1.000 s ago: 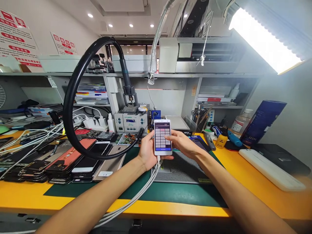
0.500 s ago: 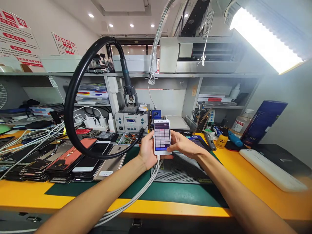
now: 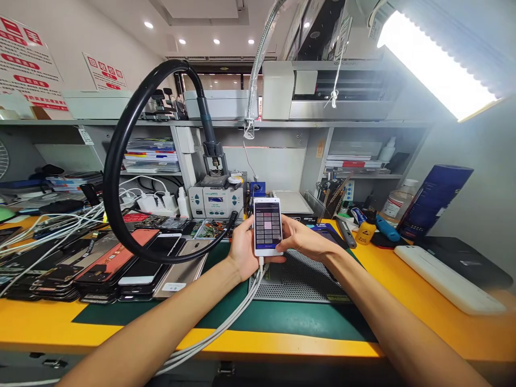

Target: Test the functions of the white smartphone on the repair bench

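Upright above the bench mat, a white smartphone faces me with its screen lit, showing a grid of small boxes on a dark background. My left hand is wrapped around its left side and lower back. On the other side, my right hand grips the right edge, its thumb at the lower right of the screen and some fingers behind the phone. A white cable is plugged into the bottom edge and runs down toward me with other white cables. Beneath the hands lies a perforated metal plate on the green mat.
Stacked phones and screens fill the left of the yellow bench. A thick black hose loops up from the hot-air station. At right are a yellow bottle and a white power bank-like block. A bright lamp hangs above.
The boxes on the phone screen look darker, with one lighter patch in the middle. Both hands keep the same grip, and the whole view has shifted very slightly.
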A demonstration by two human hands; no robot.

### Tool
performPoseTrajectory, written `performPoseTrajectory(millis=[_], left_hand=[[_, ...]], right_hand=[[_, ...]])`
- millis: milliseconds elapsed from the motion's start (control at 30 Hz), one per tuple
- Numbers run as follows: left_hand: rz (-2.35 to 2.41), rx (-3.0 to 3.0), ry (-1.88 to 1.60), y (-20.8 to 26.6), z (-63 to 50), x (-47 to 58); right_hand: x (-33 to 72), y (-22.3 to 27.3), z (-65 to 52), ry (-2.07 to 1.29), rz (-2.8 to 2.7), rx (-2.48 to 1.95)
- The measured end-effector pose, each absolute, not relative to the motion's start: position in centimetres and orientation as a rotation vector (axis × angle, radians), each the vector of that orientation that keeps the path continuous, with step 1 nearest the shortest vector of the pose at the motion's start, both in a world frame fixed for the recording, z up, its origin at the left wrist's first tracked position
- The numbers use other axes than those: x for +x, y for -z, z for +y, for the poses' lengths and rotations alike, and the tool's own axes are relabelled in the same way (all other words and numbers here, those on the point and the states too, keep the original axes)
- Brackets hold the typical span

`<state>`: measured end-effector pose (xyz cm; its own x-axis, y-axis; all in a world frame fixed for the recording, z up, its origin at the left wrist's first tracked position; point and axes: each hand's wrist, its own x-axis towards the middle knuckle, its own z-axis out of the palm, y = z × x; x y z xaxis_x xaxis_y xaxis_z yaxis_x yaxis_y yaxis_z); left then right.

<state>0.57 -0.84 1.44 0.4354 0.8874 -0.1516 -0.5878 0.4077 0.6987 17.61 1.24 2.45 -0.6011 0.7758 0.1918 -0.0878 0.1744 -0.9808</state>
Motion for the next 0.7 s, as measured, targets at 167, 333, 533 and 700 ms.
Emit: performPoseTrajectory(millis=[167, 333, 533, 700], left_hand=[[0.557, 0.610, -0.990, -1.36, -0.77, 0.60], [0.542, 0.592, -0.995, -1.39, -0.80, 0.60], [0.541, 0.584, -0.987, -1.37, -0.71, 0.51], [0.484, 0.612, -0.969, -1.41, -0.79, 0.51]], right_hand=[[17.69, -2.79, 1.07, -1.550, -1.733, -0.719], [17.48, -3.18, 0.73, -1.564, -1.689, -0.791], [17.42, -3.04, 1.18, -1.690, -1.489, -0.845], [17.32, -3.23, 1.31, -1.743, -1.372, -0.869]])
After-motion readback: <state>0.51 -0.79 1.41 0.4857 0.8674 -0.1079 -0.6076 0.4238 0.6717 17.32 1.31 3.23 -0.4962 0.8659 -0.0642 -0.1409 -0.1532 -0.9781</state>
